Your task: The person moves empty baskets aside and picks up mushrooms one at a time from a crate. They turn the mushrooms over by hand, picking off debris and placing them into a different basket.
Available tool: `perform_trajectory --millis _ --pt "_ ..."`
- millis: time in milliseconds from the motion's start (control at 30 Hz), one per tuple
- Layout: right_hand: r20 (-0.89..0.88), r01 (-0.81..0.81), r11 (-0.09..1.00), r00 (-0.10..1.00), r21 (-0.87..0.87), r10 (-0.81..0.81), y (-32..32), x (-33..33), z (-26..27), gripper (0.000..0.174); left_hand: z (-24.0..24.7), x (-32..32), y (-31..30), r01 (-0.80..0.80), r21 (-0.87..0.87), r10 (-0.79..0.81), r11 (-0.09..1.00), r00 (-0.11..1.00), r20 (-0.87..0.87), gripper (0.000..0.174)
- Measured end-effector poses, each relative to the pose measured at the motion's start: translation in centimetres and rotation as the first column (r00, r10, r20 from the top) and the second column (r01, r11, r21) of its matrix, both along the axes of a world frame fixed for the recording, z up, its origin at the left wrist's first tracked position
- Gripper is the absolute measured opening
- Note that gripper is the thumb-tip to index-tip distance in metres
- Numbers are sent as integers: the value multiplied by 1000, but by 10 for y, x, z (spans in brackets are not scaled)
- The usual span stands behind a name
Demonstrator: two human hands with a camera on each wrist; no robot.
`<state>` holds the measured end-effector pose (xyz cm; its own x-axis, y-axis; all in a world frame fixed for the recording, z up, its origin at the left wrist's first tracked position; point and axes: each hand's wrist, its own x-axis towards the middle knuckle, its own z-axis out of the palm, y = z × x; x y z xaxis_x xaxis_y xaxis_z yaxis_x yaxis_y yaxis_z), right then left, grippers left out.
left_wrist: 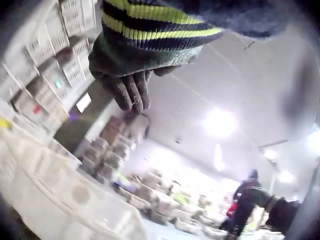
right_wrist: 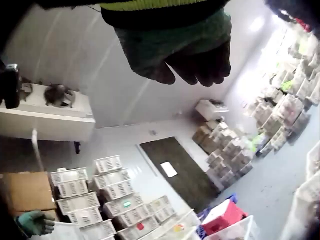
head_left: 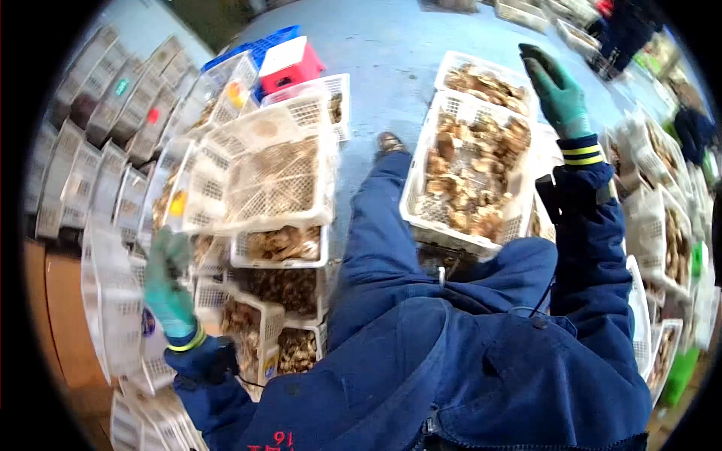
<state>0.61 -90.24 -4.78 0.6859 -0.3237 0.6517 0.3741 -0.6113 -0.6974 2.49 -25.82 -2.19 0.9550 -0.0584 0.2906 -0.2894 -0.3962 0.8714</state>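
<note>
We log the left hand [head_left: 168, 282] at frame left, fingers loose, nothing held, near a white crate [head_left: 226, 161] left of centre; we note the filled crate [head_left: 430, 209] right of centre; the right hand [head_left: 559, 94], upper right, extends straight fingers, empty.

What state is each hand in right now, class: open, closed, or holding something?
Left hand: open, fingers loosely bent, holding nothing.
Right hand: open, holding nothing.

Gloved hands [head_left: 168, 282] [head_left: 558, 96] wide apart; fingers [left_wrist: 134, 92] relaxed; sleeved arms [head_left: 590, 233] outspread
</note>
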Motion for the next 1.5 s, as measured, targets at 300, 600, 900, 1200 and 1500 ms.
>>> perform_trajectory --millis 300,600,900,1200,1500 --pt "-829 150 934 429 -325 -358 -85 -83 -160 49 -137 44 -313 542 -448 -702 711 584 -407 50" --pt "-750 122 908 613 401 249 -80 68 -362 60 -209 58 -370 348 -597 -689 723 431 -583 42" --pt "-805 641 766 430 -46 -408 -40 163 -337 62 -230 73 -371 336 -545 -639 768 357 -681 46" --pt "-885 495 824 204 -275 -418 -68 217 -341 73 -230 82 -383 245 -544 -594 803 252 -764 41" --pt "-934 449 883 355 136 -37 -79 205 -366 61 -229 77 -385 293 -540 -611 789 285 -738 42"
